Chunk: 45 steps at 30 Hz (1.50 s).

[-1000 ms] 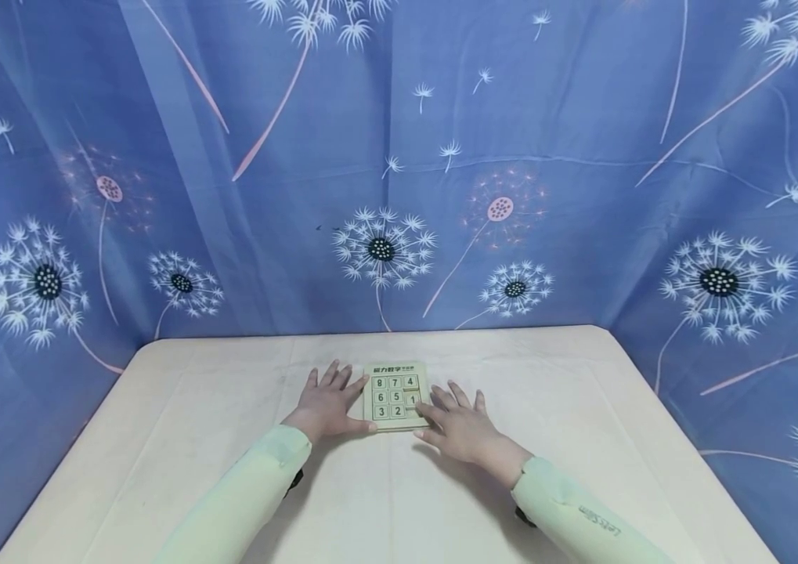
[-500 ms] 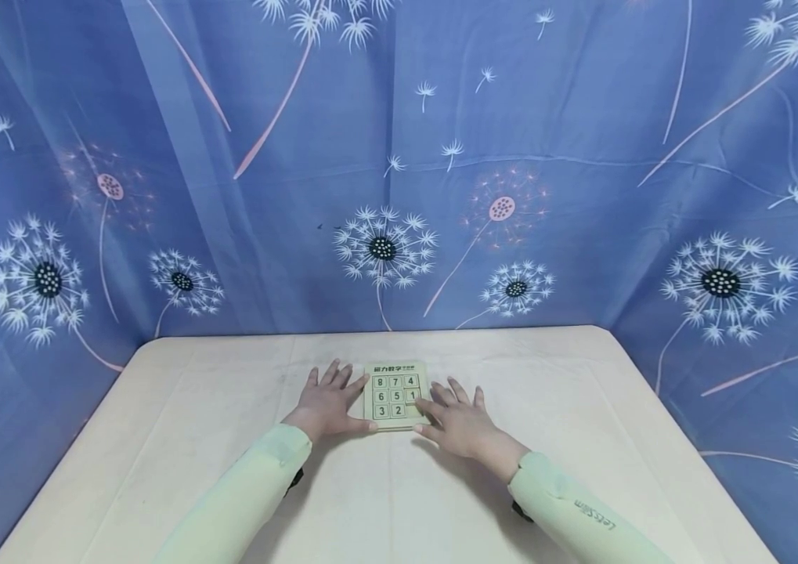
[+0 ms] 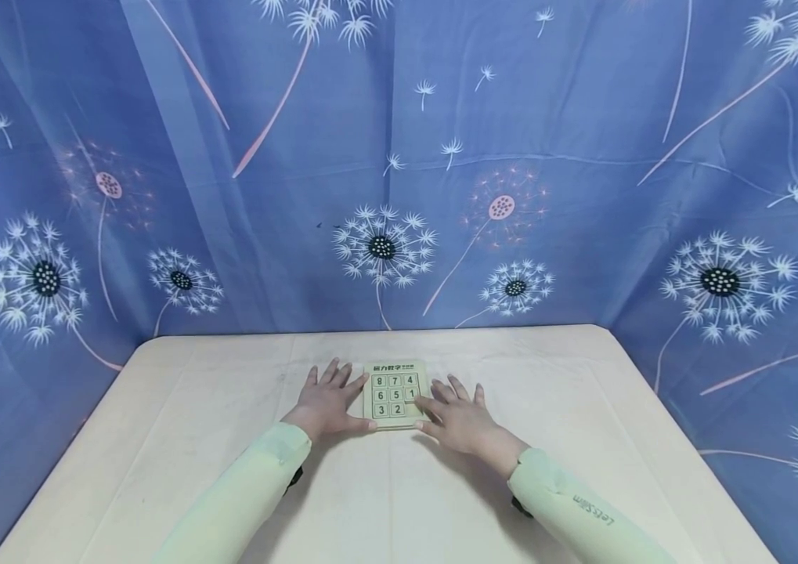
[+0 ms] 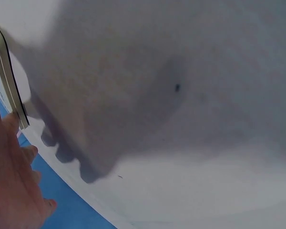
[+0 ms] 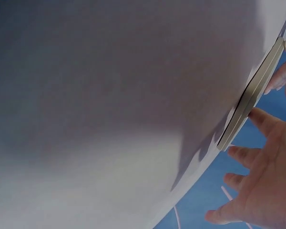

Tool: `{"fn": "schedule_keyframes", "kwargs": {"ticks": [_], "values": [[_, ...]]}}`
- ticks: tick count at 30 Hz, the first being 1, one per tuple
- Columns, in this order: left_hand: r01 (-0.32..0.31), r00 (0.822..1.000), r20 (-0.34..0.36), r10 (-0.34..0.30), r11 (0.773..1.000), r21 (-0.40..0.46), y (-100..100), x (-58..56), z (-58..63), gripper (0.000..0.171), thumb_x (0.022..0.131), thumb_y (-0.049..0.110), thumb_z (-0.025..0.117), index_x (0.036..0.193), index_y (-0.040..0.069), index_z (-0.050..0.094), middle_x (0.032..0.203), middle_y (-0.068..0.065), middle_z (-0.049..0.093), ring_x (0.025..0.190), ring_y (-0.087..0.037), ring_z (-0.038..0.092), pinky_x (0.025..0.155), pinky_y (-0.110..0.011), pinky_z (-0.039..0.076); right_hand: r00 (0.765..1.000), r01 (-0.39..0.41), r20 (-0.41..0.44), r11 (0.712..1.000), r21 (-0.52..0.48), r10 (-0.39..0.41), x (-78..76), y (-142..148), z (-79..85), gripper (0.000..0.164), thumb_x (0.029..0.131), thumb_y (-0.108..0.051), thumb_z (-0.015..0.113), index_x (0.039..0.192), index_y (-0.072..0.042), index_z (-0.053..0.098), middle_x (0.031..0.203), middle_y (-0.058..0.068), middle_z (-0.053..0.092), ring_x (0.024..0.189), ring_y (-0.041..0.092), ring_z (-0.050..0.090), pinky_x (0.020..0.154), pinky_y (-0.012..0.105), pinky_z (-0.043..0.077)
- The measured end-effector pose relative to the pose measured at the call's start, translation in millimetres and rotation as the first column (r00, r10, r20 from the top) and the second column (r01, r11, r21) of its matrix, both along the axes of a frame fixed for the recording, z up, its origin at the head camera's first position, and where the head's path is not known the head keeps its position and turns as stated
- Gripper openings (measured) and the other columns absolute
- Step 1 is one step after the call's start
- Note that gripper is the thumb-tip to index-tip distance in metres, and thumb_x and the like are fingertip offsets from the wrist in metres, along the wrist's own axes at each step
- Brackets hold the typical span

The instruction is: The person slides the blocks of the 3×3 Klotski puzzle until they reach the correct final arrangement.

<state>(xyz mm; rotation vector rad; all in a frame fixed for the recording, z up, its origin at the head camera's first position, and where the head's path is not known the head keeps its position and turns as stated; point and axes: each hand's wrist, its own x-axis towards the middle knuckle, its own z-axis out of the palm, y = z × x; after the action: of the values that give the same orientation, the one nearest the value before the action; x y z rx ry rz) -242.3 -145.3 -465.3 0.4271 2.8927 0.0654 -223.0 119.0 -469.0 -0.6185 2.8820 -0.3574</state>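
Resting on the cream table, a number board is touched from both sides.
Its left edge is met by thumb and index finger of the left hand, fingers spread; by the right hand, fingers also spread, an index fingertip is laid at the lower corner of the 1 tile, beside the bare lower-right slot.

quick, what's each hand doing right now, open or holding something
Left hand: open, fingers spread, touching the left side of the number puzzle.
Right hand: open, fingers spread, one by the 1 tile.
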Motion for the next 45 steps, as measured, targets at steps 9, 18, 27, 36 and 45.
{"fn": "schedule_keyframes", "kwargs": {"ticks": [9,18,27,36,45], "values": [[0.000,1.000,0.000,0.000,1.000,0.004,0.3,-0.4,0.8,0.096,0.085,0.079,0.059,0.162,0.029,0.031,0.172,-0.012,0.024,0.162,-0.037,0.012,0.131,-0.062,0.012,1.000,-0.012,0.005,1.000,0.007,0.012,-3.6,1.7,1.8,0.054,0.103,-0.056,0.050,0.149,-0.030,0.053,0.167,0.012,0.035,0.159,0.043,0.019,0.120,0.081,0.011],[-0.007,1.000,0.004,0.007,1.000,0.005,0.1,-0.2,0.1,0.097,0.085,0.079,0.059,0.162,0.029,0.031,0.172,-0.012,0.023,0.162,-0.037,0.012,0.131,-0.062,0.011,0.999,-0.048,0.005,0.999,0.005,0.048,-4.7,5.4,2.8,0.054,0.103,-0.054,0.050,0.151,-0.028,0.052,0.167,0.014,0.034,0.158,0.045,0.021,0.120,0.080,0.014],[-0.001,1.000,0.000,0.001,1.000,0.008,0.0,-0.6,-1.2,0.096,0.085,0.079,0.059,0.162,0.029,0.031,0.172,-0.012,0.024,0.162,-0.037,0.012,0.131,-0.063,0.012,0.995,-0.096,-0.013,0.995,-0.018,0.096,-3.1,10.1,0.8,0.054,0.104,-0.053,0.048,0.153,-0.028,0.049,0.168,0.015,0.032,0.158,0.046,0.021,0.120,0.080,0.016],[0.000,1.000,-0.003,0.000,1.000,-0.002,-0.5,-1.7,-2.7,0.096,0.085,0.080,0.059,0.162,0.029,0.031,0.172,-0.012,0.024,0.162,-0.037,0.012,0.131,-0.063,0.012,0.985,-0.168,-0.046,0.986,-0.002,0.168,-2.3,9.4,-0.9,0.054,0.103,-0.054,0.049,0.151,-0.030,0.051,0.168,0.014,0.033,0.158,0.046,0.021,0.120,0.079,0.017],[0.005,1.000,-0.005,-0.005,1.000,0.002,-0.7,-1.5,-1.7,0.096,0.085,0.079,0.059,0.162,0.029,0.031,0.172,-0.012,0.024,0.162,-0.037,0.012,0.131,-0.063,0.012,0.978,-0.206,-0.049,0.978,-0.015,0.205,-0.9,4.3,-0.4,0.053,0.102,-0.054,0.052,0.149,-0.030,0.053,0.168,0.015,0.033,0.157,0.047,0.023,0.118,0.081,0.017]]}}
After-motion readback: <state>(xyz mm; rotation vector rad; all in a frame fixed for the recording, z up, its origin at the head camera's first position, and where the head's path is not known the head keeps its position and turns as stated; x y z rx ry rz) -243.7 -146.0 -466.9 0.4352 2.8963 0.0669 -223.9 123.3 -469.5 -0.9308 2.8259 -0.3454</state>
